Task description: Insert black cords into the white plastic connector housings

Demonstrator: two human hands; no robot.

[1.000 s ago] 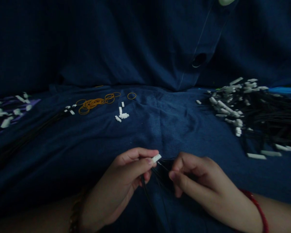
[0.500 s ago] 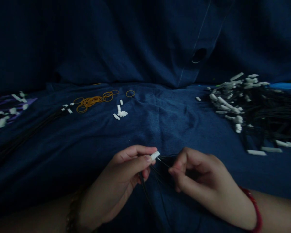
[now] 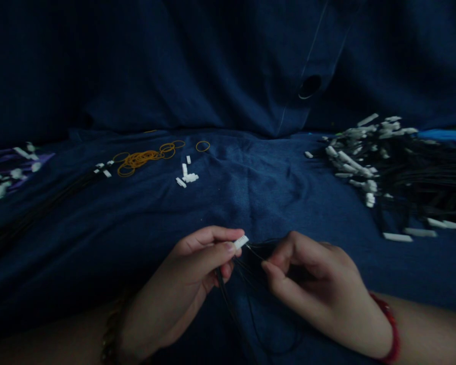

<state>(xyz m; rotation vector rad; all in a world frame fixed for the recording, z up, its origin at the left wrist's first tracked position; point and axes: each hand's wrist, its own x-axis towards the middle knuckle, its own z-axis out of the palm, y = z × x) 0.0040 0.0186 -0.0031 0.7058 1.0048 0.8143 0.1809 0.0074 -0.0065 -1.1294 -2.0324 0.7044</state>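
Connector (image 3: 241,242) sits pinched in the left hand (image 3: 186,284), end exposed, seemingly so it faces the wire (image 3: 257,254) pinched in the right hand (image 3: 321,289).

We can't see all of the white plug (image 3: 241,242), the left hand (image 3: 186,281) hides one end. The tip of the wire (image 3: 256,252) is too tiny for us to say if it's touching. The cable pile (image 3: 425,175) runs off the right edge, and those blurry plugs (image 3: 0,190) on the left get cut off too.
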